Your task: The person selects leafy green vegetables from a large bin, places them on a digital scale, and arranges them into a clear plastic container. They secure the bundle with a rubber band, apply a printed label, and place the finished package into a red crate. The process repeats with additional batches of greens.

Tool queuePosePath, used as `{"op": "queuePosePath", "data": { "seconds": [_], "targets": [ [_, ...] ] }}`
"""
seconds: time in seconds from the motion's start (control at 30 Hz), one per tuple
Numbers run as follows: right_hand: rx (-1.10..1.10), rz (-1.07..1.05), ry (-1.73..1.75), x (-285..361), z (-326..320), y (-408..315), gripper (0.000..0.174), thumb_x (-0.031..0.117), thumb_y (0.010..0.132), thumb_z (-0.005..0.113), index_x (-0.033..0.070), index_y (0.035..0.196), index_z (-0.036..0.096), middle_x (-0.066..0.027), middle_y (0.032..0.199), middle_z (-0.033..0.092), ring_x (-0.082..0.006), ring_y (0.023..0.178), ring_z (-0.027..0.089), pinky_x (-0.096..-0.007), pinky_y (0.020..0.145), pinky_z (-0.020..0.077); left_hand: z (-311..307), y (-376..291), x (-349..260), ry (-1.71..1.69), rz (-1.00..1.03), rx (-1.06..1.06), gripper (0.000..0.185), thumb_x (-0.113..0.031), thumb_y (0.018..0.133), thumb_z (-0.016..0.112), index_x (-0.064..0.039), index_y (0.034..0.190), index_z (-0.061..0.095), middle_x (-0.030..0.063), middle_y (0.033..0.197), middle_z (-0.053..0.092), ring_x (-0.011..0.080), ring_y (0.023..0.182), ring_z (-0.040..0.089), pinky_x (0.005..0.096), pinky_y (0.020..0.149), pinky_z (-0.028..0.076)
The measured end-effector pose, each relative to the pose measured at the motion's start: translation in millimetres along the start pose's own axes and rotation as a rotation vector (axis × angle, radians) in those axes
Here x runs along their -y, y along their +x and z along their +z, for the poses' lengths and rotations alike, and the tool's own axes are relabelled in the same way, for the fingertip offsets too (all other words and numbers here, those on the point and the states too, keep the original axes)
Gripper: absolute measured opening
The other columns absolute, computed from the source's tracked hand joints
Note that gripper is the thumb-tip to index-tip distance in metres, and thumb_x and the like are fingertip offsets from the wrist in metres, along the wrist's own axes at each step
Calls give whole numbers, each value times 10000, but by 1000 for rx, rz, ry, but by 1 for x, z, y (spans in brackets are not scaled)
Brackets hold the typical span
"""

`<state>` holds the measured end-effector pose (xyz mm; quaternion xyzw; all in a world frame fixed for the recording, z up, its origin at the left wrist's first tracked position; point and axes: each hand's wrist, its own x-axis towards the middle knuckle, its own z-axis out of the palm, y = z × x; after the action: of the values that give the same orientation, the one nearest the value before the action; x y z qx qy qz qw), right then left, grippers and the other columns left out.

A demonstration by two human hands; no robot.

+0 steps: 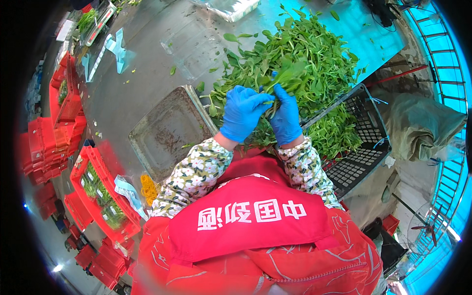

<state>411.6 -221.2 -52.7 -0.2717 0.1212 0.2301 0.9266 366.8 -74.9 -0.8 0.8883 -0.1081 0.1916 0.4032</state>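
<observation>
Both my hands wear blue gloves and meet in front of me at the near side of a large heap of leafy greens. My right hand is closed around the stems of a small bunch of leafy greens, whose leaves point away from me. Against the same stems, my left hand has its fingers pinched together; whether it grips any stems is hard to tell. More greens lie in a black plastic crate that leans at the table edge on the right. A worn metal tray lies left of my hands.
A red crate with packed greens stands at the left, near yellow rubber bands. Light blue tape strips and a kitchen scale lie at the far left. A white plastic basket stands at the back. Stacked red crates fill the left.
</observation>
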Motion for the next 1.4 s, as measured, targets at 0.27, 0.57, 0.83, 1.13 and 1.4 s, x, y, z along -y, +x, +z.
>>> {"op": "queuePosePath", "data": {
  "seconds": [0.27,0.57,0.83,1.13,1.4],
  "targets": [
    [105,-54,293,35,-30,11,402,281,1006,570,71,1350,570,-122,1191,668,-296,1073,648,-470,916,555,-11,-12,13,-372,-379,23,285,-75,866,737,-141,1143,719,63,906,619,237,815,594,356,721,490],
    [179,45,250,8,-30,3,445,241,1006,586,101,1423,518,-126,1297,638,-306,1124,645,-459,981,537,4,-21,15,-395,-552,218,212,-223,945,662,-12,971,665,169,811,673,346,706,667,408,643,519],
    [78,22,599,47,-46,50,423,288,998,594,-55,1245,576,-211,1225,639,-367,1158,606,-504,976,515,-25,-37,38,224,-352,846,487,-98,881,704,-59,1344,560,182,1141,678,227,891,711,361,749,562],
    [135,179,462,13,0,52,420,295,997,588,47,1336,575,-146,1231,660,-330,1122,633,-502,895,558,-5,9,36,-972,-555,170,747,-62,894,722,-49,1544,354,112,1429,558,111,1044,617,312,883,534],
    [147,138,411,2,13,80,369,163,1024,562,53,1377,559,-117,1185,680,-268,1023,660,-424,902,562,-21,-20,58,-600,-740,352,187,-228,924,692,-54,976,736,111,708,669,229,598,624,351,619,530]
  ]
}}
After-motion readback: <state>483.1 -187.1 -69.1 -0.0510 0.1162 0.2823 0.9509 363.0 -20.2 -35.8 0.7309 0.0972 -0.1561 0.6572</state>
